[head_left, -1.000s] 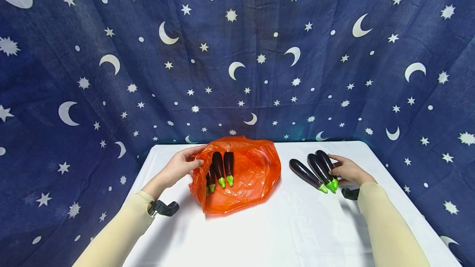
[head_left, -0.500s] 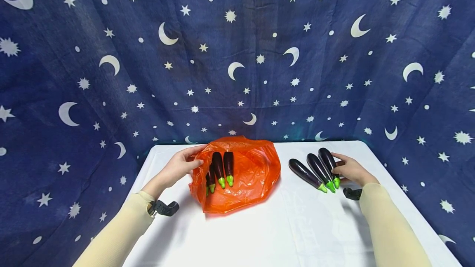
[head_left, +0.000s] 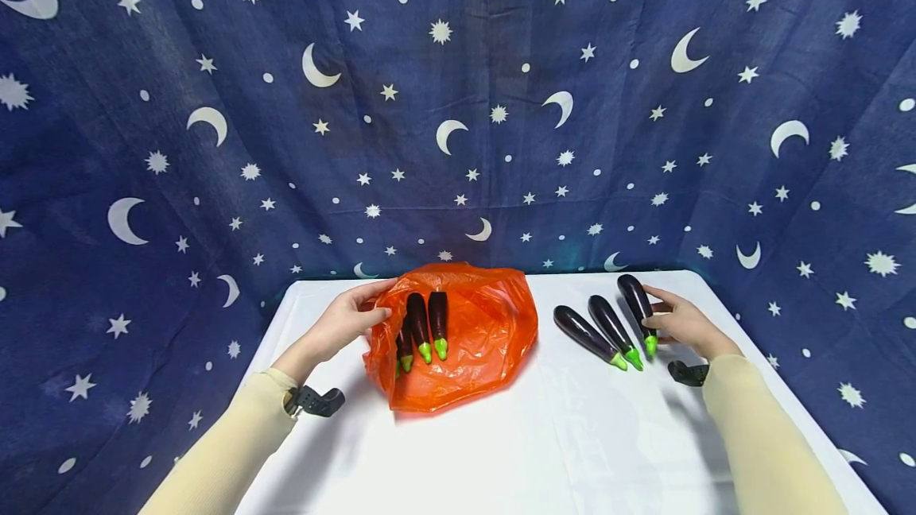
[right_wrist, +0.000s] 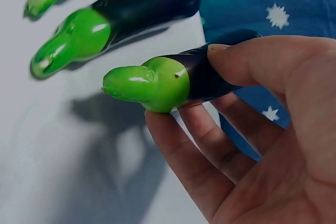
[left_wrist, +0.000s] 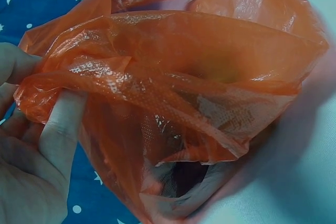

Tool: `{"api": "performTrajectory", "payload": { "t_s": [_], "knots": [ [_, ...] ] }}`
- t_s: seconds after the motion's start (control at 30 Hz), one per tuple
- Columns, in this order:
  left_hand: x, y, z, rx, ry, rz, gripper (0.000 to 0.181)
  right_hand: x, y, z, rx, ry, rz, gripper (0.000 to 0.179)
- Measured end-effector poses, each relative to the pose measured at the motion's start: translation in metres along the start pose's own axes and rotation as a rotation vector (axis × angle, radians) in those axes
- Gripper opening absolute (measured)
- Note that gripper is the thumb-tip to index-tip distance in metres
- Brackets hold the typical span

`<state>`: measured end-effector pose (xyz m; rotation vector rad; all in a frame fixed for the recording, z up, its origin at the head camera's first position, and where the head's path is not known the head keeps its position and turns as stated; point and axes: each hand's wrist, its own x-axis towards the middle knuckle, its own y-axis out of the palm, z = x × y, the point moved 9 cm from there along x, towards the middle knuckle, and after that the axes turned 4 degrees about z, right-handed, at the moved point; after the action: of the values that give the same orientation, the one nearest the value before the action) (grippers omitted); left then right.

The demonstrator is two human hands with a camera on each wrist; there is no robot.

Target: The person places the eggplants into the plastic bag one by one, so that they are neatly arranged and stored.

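My left hand (head_left: 347, 320) pinches the left rim of an orange plastic bag (head_left: 490, 344), whose mouth faces the front of the table. Inside, at the bag's left side, several dark eggplants (head_left: 419, 320) show their green stem ends. In the left wrist view, thumb and fingers grip the bunched plastic (left_wrist: 79, 77). On the right, my right hand (head_left: 683, 326) holds an eggplant (head_left: 634, 299), thumb on one side and fingers on the other. The right wrist view shows its green cap (right_wrist: 168, 82) over a shadow. Left of it lie a second eggplant (head_left: 610, 320) and a third eggplant (head_left: 583, 332).
A white cloth covers the table (head_left: 515, 451). Behind it and at both sides hangs a dark blue curtain (head_left: 401, 125) with moons and stars. Each wrist wears a black strap mount, the left mount (head_left: 322, 401) and the right mount (head_left: 688, 373).
My right hand has moved slightly to the right and back with the eggplant it holds, parting it from the two beside it. The left hand and the bag have stayed in place.
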<state>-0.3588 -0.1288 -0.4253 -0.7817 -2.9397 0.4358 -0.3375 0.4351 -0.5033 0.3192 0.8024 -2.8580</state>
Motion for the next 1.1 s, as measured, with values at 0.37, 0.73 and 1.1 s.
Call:
{"api": "performTrajectory", "payload": {
  "t_s": [0.37, 0.73, 1.1],
  "knots": [
    [0.0, 0.001, -0.003, 0.011, 0.003, -0.003, 0.057, -0.002, 0.007, 0.035, -0.01, -0.083, -0.005, 0.082],
    [0.001, 0.004, -0.005, 0.013, 0.019, 0.009, 0.057, -0.01, 0.032, 0.071, 0.091, -0.194, 0.067, 0.081],
    [0.001, 0.005, -0.004, 0.007, 0.021, 0.006, 0.058, -0.021, 0.058, 0.113, 0.126, -0.298, 0.116, 0.077]
  ]
}}
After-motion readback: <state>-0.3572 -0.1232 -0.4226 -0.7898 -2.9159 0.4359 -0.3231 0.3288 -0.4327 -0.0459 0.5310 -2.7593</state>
